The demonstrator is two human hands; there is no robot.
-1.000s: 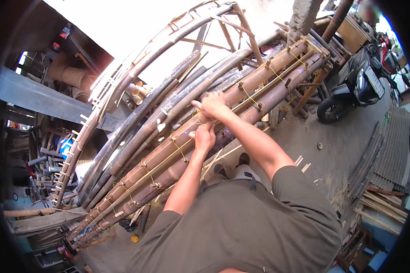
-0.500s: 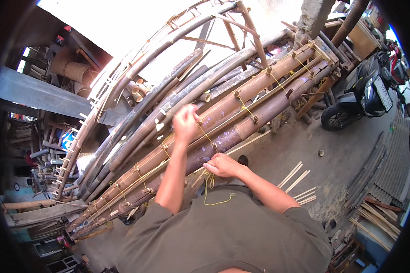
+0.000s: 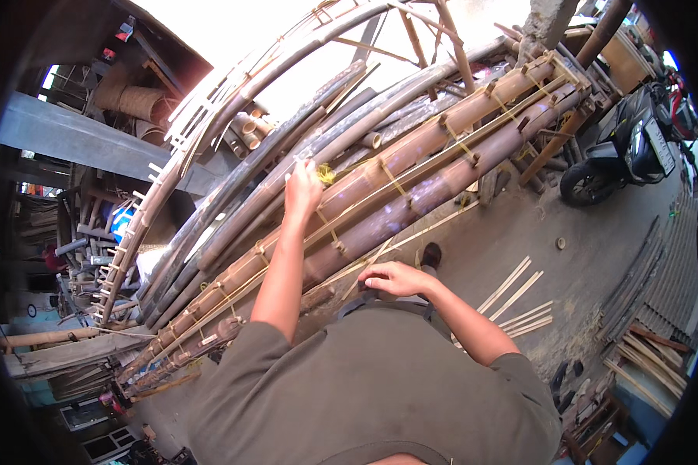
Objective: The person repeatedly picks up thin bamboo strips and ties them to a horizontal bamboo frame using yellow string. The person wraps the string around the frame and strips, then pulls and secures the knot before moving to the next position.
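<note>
Two long bamboo poles lie side by side, lashed with yellow cord and set with short pegs: a far pole (image 3: 347,194) and a near pole (image 3: 372,227). My left hand (image 3: 303,190) reaches over the far pole, its fingers closed at a bunched yellow cord (image 3: 326,175); the exact grip is blurred. Close to my body, on the near side of the poles, my right hand (image 3: 396,279) is loosely bent with fingers apart, and nothing shows in it. A cord lashing (image 3: 334,235) crosses both poles between my hands.
Behind the poles lie several dark bamboo poles (image 3: 318,145) and a curved bamboo frame (image 3: 248,89). A parked motorbike (image 3: 624,155) stands at the far right. Split bamboo strips (image 3: 512,291) lie on the floor to my right, near corrugated sheets (image 3: 659,287).
My left hand has moved farther out past the far pole, with the bunched cord now beside it. My right hand has drawn away from the near pole, and the cord no longer hangs there.
</note>
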